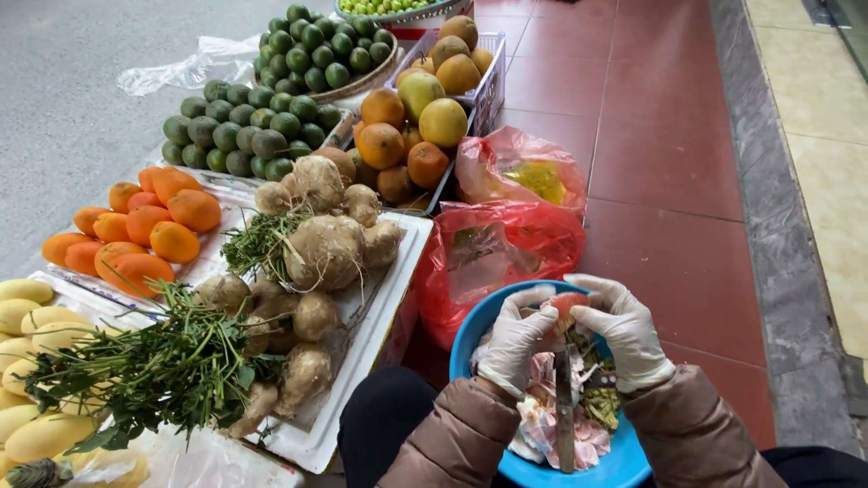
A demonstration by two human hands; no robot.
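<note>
Both my hands wear white gloves and meet over a blue bowl (470,333) on my lap. My left hand (514,339) and my right hand (624,330) together grip a pinkish-red peeled fruit piece (567,307) at the bowl's far rim. A knife (565,411) with a long blade lies across the bowl, pointing toward me. Pink and white peelings (542,425) with some green scraps fill the bowl under my hands.
Red plastic bags (506,244) sit just beyond the bowl. To the left, a white box lid (398,289) carries brown root tubers (325,248) with green stems. Orange mangoes (145,230), yellow mangoes (27,325), green avocados (249,126), green limes (316,50) and orange-yellow citrus (407,117) line the pavement. Red tiles (669,181) lie right.
</note>
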